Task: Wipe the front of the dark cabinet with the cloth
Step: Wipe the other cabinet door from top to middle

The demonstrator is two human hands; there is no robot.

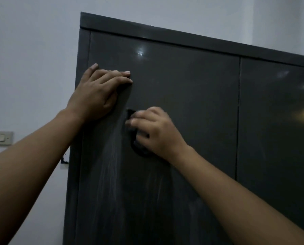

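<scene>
The dark grey cabinet (183, 89) fills most of the view, its glossy left door streaked with pale smears below my hands. My left hand (96, 96) rests flat against the door's upper left part, fingers fairly straight and pointing right. Just below and to the right, my right hand (156, 131) is blurred; its curled fingers grip a black cloth (135, 147) held against the door. Most of the cloth is hidden under that hand, with a dark edge showing at its left and lower side.
A vertical seam (238, 112) separates the left door from a second door (278, 121) on the right. A pale wall (33, 59) stands left of the cabinet, carrying a light switch (2, 138). A small dark fitting (64, 160) sits at the cabinet's left edge.
</scene>
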